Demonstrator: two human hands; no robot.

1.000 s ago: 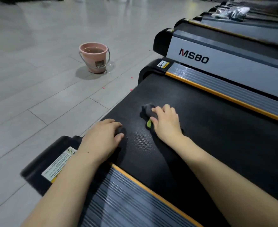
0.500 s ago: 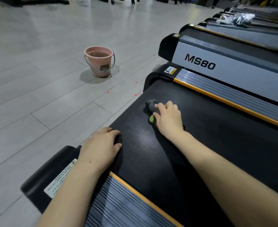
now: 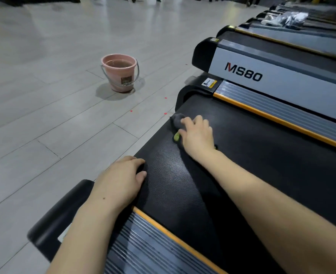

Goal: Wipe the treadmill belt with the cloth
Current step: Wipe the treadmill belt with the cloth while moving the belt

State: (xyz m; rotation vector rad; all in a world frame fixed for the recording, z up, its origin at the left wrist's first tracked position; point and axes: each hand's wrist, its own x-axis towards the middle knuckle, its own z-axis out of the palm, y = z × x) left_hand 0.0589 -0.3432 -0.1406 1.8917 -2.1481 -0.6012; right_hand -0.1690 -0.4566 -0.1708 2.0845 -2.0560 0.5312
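Observation:
The black textured treadmill belt [image 3: 252, 159] runs across the middle of the head view. My right hand [image 3: 197, 135] presses a grey cloth [image 3: 176, 120] with a green edge onto the belt near its far end; most of the cloth is hidden under the palm and curled fingers. My left hand [image 3: 121, 180] rests on the near edge of the belt beside the orange-trimmed side rail [image 3: 175, 242], fingers bent over the rear edge, holding nothing.
A pink bucket [image 3: 120, 73] with water stands on the grey floor to the left. A second treadmill marked MS80 [image 3: 262, 80] lies to the right, with more behind it. The far side rail [image 3: 282, 113] borders the belt.
My right hand has slid the cloth farther along the belt toward its far end. The left hand has stayed in place.

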